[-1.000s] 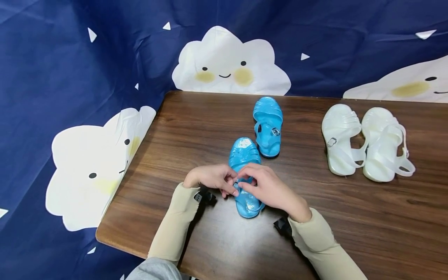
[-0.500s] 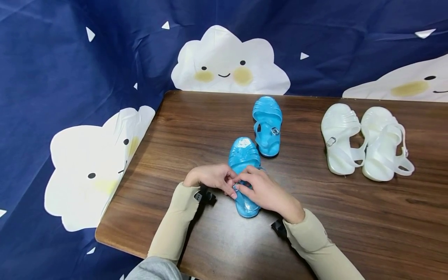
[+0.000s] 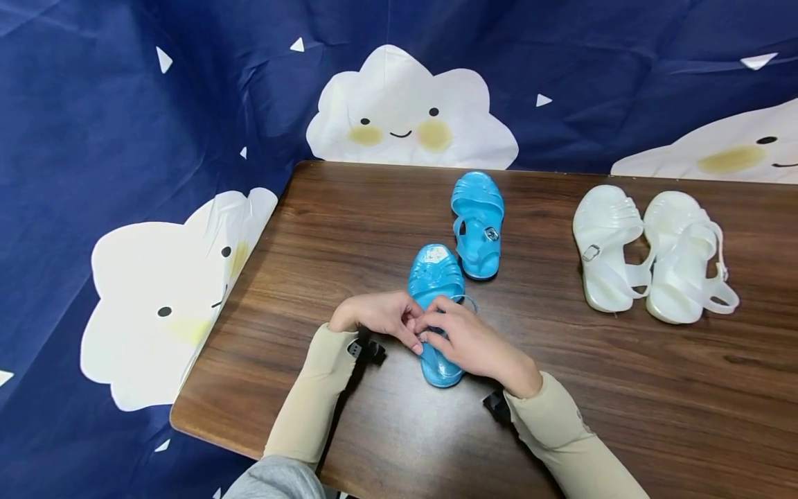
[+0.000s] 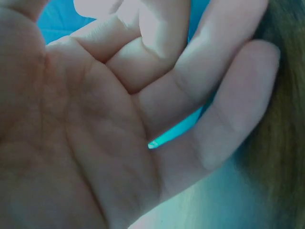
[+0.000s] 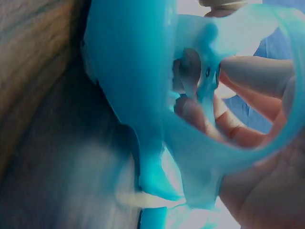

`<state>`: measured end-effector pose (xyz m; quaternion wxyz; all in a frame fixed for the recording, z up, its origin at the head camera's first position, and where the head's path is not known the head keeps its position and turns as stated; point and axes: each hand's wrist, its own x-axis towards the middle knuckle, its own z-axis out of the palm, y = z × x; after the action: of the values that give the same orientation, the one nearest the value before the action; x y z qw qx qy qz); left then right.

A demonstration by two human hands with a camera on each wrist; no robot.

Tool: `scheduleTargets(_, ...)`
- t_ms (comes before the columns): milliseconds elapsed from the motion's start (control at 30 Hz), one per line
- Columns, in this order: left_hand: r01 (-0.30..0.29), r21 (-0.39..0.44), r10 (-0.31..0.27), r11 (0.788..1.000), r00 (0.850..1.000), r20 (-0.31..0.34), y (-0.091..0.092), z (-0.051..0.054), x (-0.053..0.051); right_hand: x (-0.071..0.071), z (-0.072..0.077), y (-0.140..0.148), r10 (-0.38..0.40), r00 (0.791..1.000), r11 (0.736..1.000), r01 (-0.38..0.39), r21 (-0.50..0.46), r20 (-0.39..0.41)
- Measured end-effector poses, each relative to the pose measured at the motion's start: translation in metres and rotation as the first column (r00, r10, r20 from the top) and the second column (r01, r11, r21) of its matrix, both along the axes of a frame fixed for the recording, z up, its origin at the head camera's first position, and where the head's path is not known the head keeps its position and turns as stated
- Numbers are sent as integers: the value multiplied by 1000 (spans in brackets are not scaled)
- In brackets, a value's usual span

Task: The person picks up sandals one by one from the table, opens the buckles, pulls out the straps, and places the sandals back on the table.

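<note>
The right hand point(image 3: 474, 339) has its grip pinched on the holed strap point(image 5: 207, 90) of the near blue sandal point(image 3: 435, 277). The left hand point(image 3: 383, 315) seems to grasp that sandal's left side, its fingertips right beside the right hand's; what lies between them is hidden. A loop of strap bows out past the sandal's right edge. Best, I'd say, to brace with the left hand and work the strap in short, straight moves, since it looks springy and might twist. A second blue sandal point(image 3: 479, 232) sits just beyond the near one, slightly right; white sandals point(image 3: 670, 232) lie well to its right on the surface point(image 3: 542, 312).
</note>
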<state>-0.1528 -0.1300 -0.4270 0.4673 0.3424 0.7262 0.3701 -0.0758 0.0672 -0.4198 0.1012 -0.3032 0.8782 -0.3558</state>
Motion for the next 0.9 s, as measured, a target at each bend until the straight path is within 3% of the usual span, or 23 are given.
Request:
scheduleTargets(200, -3, -13, 3, 1000, 1000, 13, -3, -2, -1, -3, 1, 4, 6, 999, 1000, -6, -17, 36)
scheduleTargets(567, 23, 54, -27, 998, 996, 79, -5, -5, -3, -4, -1, 6, 14, 999, 1000, -13, -4, 47)
scheduleTargets(900, -17, 76, 7, 997, 992, 127, -5, -7, -1, -6, -7, 4, 4, 998, 1000, -3, -18, 55)
